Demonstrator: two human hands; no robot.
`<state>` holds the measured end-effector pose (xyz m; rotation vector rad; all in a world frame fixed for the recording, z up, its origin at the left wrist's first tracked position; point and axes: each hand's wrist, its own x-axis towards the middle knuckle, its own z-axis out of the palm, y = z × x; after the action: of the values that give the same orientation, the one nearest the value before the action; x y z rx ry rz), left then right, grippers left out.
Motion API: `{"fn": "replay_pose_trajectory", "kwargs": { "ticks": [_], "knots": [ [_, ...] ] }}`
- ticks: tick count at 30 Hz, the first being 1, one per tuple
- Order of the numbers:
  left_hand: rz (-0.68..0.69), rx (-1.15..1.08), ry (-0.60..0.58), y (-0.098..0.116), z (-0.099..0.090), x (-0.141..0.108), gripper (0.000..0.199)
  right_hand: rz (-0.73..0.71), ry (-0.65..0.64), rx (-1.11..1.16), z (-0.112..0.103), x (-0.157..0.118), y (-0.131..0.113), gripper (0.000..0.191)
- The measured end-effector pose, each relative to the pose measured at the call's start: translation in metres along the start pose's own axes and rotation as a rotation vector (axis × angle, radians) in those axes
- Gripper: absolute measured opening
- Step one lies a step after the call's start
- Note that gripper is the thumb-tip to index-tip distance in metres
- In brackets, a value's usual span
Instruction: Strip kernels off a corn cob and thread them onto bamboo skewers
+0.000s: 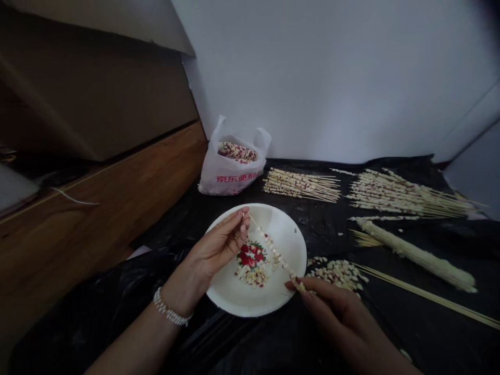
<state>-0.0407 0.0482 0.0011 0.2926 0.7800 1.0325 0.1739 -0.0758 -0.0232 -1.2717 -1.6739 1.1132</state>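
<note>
Above the white bowl [296, 250], the left hand [219, 242] pinches the bare tip of a skewer [275, 254]; by the bowl's right rim, the right hand [344, 312] grips the strung end. Threading kernels [253, 278] seems in hand; the next likely needs a steady tip.

Pretty dim in here tbh, plain white wall [332, 78] from 12 to 2 o'clock. Wood-grain board [148, 177] at 9, dark brown panel [109, 88] at 10, black plastic sheeting [234, 346] at 6.
</note>
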Motion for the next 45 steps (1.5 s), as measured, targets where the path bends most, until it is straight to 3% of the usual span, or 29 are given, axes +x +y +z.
{"fn": "replay_pose_trajectory", "kwargs": {
  "ticks": [45],
  "knots": [
    [0.044,0.135,0.007,-0.0019,0.0018,-0.0028,0.018,0.031,-0.009,0.028,0.0009,-0.0019,-0.0044,0.032]
  ]
}}
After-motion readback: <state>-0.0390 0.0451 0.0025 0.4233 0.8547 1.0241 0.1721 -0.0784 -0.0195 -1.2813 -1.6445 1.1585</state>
